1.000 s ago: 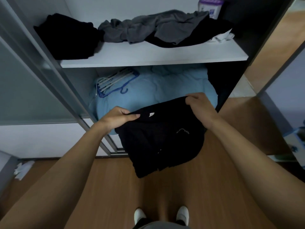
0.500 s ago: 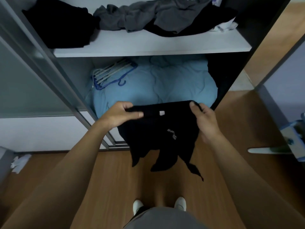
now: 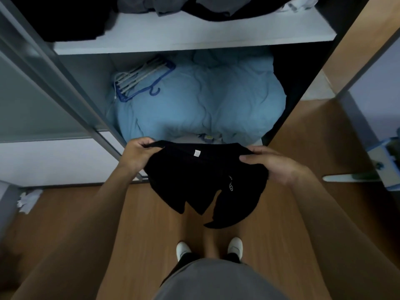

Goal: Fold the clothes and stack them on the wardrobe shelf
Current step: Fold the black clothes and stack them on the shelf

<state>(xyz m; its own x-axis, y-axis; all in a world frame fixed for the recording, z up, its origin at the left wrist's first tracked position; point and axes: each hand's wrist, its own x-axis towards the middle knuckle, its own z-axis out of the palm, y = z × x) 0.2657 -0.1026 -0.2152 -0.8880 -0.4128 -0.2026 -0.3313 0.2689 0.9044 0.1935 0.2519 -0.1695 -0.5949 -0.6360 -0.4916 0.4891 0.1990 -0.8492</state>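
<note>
Fingers of left hand [image 3: 138,155] and right hand [image 3: 270,163] pinch black garment [image 3: 201,180] — its hem hanging free.

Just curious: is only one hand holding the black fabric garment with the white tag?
No, left hand and right hand both grip the black fabric garment.
</note>
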